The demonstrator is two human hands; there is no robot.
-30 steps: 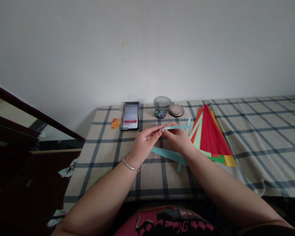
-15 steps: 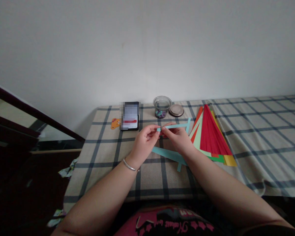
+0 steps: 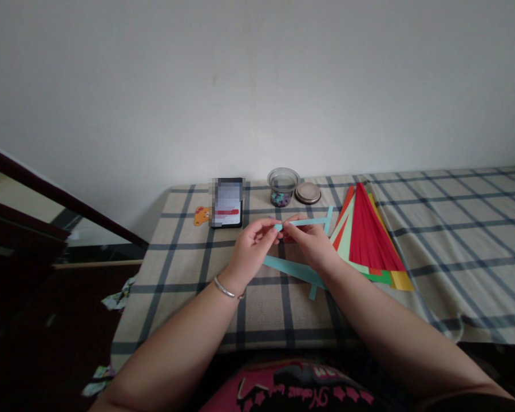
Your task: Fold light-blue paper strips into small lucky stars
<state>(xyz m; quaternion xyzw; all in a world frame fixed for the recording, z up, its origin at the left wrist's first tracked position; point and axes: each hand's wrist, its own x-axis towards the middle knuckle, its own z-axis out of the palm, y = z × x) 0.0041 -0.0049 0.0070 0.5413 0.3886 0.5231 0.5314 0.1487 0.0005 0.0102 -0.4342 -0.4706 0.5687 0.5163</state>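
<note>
My left hand pinches the folded end of a light blue paper strip between thumb and fingertips. My right hand closes on the same strip just beside it, the two sets of fingertips almost touching. From there the strip's free length runs off to the right behind my right hand. More light blue paper strips lie on the cloth below and behind my right hand, which partly covers them. The fold itself is small and mostly hidden by the fingers.
Behind my hands stands a clear plastic tub with small purple and teal pieces, its round lid alongside. A phone rests on an orange bear cutout at left. Fanned coloured paper strips lie right, on a checked tablecloth.
Both hands stay in nearly the same place. The fingertips have shifted slightly on the blue strip, and less of its folded end shows at the left fingers.
</note>
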